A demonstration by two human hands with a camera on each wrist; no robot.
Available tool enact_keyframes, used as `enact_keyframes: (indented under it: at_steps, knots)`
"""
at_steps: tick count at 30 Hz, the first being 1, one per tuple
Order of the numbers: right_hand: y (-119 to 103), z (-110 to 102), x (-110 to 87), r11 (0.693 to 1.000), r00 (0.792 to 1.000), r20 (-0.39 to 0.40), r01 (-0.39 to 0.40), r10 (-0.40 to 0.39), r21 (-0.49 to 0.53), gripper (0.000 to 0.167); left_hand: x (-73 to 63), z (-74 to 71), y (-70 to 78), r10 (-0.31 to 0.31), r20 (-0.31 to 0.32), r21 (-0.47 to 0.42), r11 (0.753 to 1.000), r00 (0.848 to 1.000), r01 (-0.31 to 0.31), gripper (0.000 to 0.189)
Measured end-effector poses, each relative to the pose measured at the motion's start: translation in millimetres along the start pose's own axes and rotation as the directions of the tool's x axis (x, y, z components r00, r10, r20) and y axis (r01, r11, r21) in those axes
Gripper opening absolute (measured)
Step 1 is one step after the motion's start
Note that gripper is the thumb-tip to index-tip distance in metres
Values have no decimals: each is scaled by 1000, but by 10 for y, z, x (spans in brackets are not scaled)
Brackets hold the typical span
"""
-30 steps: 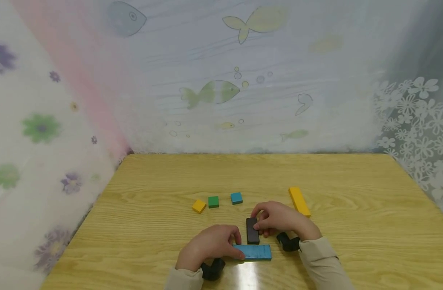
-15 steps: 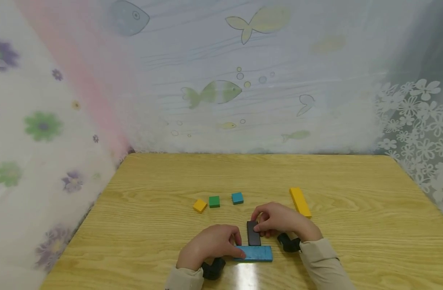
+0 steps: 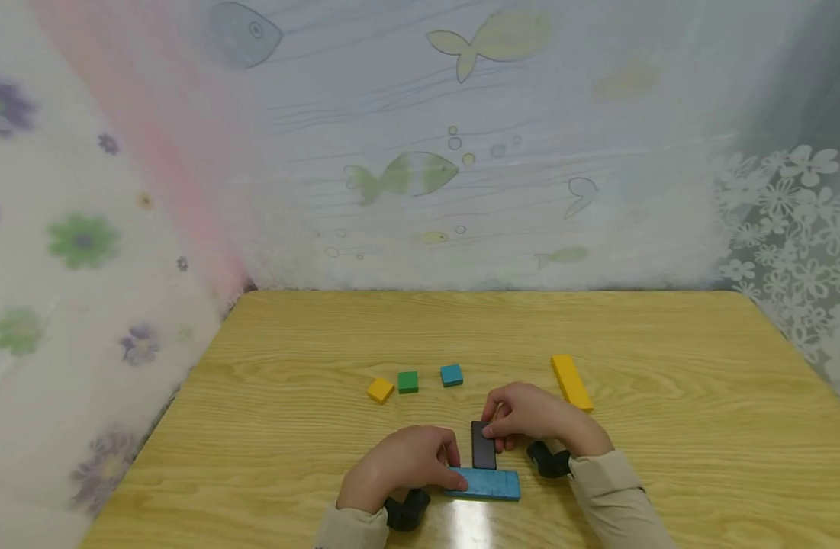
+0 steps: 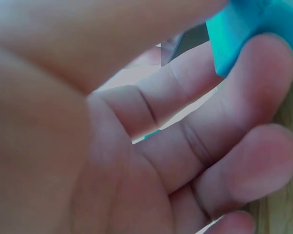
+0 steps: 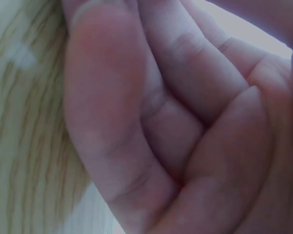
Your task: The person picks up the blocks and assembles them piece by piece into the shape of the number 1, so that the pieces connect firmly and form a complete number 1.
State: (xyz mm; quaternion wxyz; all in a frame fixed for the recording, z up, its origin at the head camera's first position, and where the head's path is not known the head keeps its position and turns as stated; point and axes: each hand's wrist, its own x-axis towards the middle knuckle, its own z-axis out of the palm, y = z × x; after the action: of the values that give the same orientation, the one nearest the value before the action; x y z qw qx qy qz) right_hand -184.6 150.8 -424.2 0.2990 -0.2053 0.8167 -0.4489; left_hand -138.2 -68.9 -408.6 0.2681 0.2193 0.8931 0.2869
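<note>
A long blue block (image 3: 491,484) lies crosswise near the front of the table. My left hand (image 3: 404,461) pinches its left end between thumb and fingers. In the left wrist view the blue block (image 4: 229,36) shows at the fingertips, with a dark edge behind it. A black block (image 3: 484,446) stands lengthwise behind the blue one, its near end right at the blue block's far edge, forming a T shape. My right hand (image 3: 539,415) grips the far part of the black block, thumb on top. The right wrist view shows only curled fingers (image 5: 107,83) above wood; the block is hidden there.
Farther back on the wooden table (image 3: 289,343) lie a small yellow block (image 3: 381,390), a small green block (image 3: 408,382) and a small blue block (image 3: 452,375). A long yellow block (image 3: 571,383) lies beyond my right hand. Patterned curtains hang behind and at the sides.
The black block has slid slightly toward me, with my right hand on its far end. The blue block has shifted slightly nearer and to the right; the left hand still pinches it.
</note>
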Motion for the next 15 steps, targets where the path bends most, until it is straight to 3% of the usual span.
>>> enact_keyframes:
  at_steps: [15]
  knots:
    - [33, -2, 13, 999, 1000, 2, 1, -1, -38, 15, -8, 23, -16, -18, 3, -19, 1000, 1000, 18, 21]
